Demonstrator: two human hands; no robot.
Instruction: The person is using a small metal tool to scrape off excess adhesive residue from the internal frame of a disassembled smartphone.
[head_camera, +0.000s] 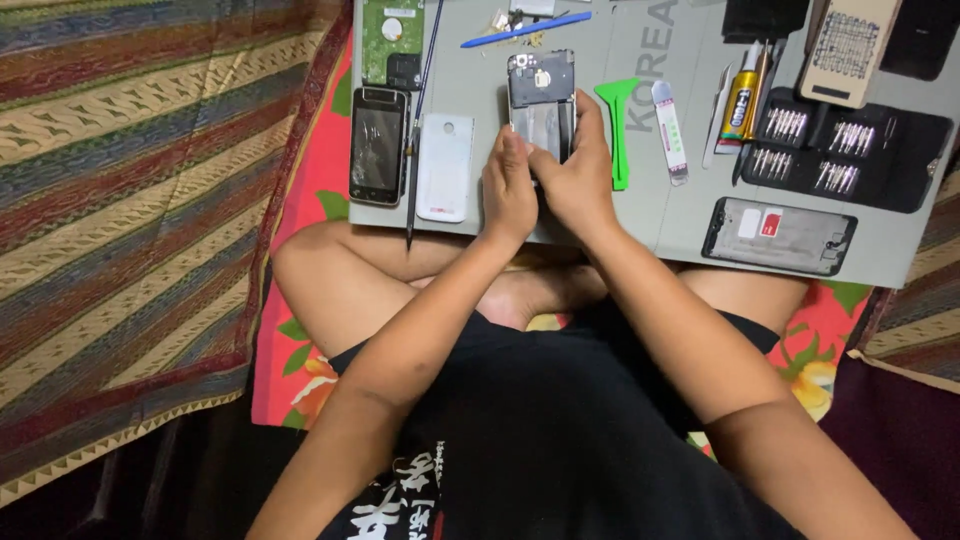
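An opened smartphone (541, 95) with its back cover off lies on a grey work mat (610, 215), its circuit board and battery exposed. My left hand (508, 190) and my right hand (575, 170) both grip its lower end, thumbs pressing on the battery area. My right fingers wrap the phone's right edge. A white back cover (445, 167) lies just left of my left hand. A green plastic pry tool (617, 125) lies right beside my right hand.
On the mat: a cracked black phone (377, 145), a green circuit board (392, 40), a blue spudger (527, 30), a long thin rod (420, 120), a glue tube (741, 100), a screwdriver bit case (845, 150), a phone frame (778, 236). Striped cloth (130, 200) lies left.
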